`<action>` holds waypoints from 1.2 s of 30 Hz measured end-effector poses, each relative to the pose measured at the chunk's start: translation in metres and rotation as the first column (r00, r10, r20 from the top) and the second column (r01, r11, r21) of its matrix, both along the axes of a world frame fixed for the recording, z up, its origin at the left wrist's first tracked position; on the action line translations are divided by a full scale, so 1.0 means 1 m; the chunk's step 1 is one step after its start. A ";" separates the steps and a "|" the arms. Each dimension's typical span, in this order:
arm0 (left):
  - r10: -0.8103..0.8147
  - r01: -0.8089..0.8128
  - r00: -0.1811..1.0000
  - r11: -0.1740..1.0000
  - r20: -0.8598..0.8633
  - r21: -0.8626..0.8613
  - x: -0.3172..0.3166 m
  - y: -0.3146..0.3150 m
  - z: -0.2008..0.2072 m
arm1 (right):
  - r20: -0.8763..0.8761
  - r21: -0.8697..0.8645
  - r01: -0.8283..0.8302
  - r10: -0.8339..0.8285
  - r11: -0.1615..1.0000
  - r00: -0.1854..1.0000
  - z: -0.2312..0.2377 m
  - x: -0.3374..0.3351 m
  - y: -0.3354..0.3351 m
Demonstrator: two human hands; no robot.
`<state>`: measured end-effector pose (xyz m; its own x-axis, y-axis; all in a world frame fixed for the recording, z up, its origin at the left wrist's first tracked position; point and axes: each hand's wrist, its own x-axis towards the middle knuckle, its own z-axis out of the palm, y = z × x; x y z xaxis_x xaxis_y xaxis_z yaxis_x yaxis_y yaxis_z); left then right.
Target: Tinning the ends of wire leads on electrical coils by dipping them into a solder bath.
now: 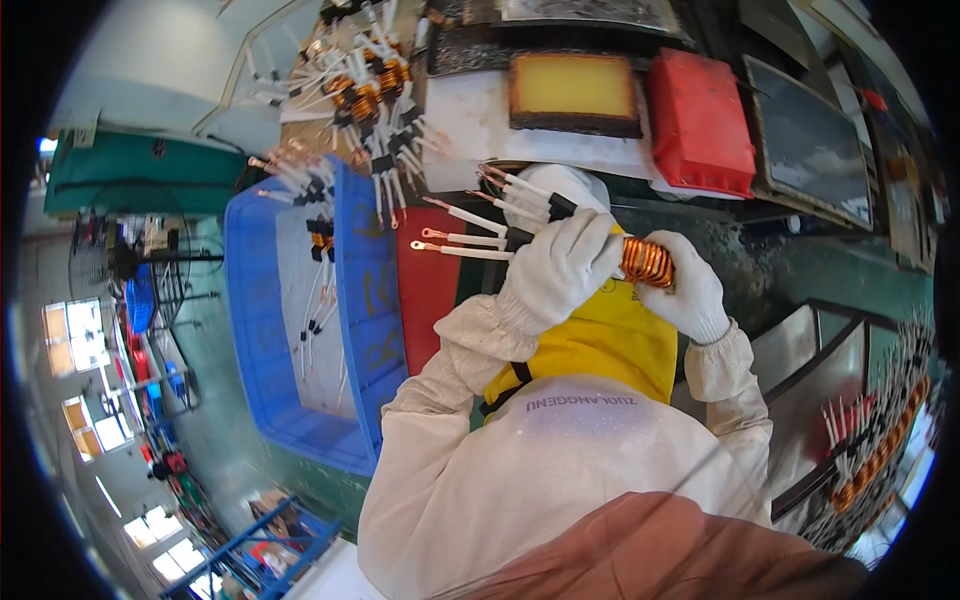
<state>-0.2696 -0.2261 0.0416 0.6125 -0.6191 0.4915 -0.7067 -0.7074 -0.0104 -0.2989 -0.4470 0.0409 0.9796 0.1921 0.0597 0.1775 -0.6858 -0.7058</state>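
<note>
A copper coil (pixel 648 262) with several white-sleeved leads is held level in front of my chest. My left hand (pixel 562 268), in a white glove, is closed around the leads beside the coil. Out of its left side fan the white leads (pixel 480 240), tipped with bare copper ends and ring lugs. A black sleeve (pixel 561 207) shows on the leads above my fingers. My right hand (pixel 685 288), also gloved in white, grips the coil's right end, its fingers partly hidden behind the windings.
At the left stands a blue bin (pixel 372 300) with similar coils inside. More leaded coils (pixel 365 95) are heaped on the bench. A tray of yellowish material (pixel 572 90) and a red box (pixel 702 125) sit farther back. Coils line a rack (pixel 880 440) at right.
</note>
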 end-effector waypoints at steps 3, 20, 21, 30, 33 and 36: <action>-0.103 0.083 0.994 0.946 -0.047 -0.313 -0.025 0.010 0.010 | 0.046 0.019 -0.061 0.060 0.998 0.997 -0.017 0.006 0.007; -0.663 -0.892 0.397 -0.115 -0.634 -0.438 -0.049 0.065 -0.036 | -0.038 0.241 0.134 -0.129 0.961 0.991 -0.071 -0.003 0.019; -0.650 -0.894 0.401 -0.124 -0.645 -0.430 -0.046 0.065 -0.035 | -0.031 0.251 0.145 -0.142 0.957 0.989 -0.073 -0.006 0.020; -0.645 -0.875 0.422 -0.105 -0.637 -0.473 -0.037 0.068 -0.028 | 0.184 0.199 0.089 -0.127 0.976 0.975 -0.077 -0.019 0.030; -0.607 -0.893 0.404 -0.101 -0.684 -0.438 -0.034 0.065 -0.030 | 0.276 0.111 0.031 -0.061 0.993 0.959 -0.079 -0.019 0.030; -0.609 -0.898 0.406 -0.124 -0.682 -0.423 -0.032 0.066 -0.032 | 0.319 0.094 -0.005 -0.025 0.996 0.947 -0.081 -0.020 0.031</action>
<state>-0.3015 -0.1602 0.0092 0.8890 0.0894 -0.4491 0.3464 0.5100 0.7873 -0.3184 -0.4157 -0.0397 0.9080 0.1611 0.3869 0.3976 -0.6231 -0.6736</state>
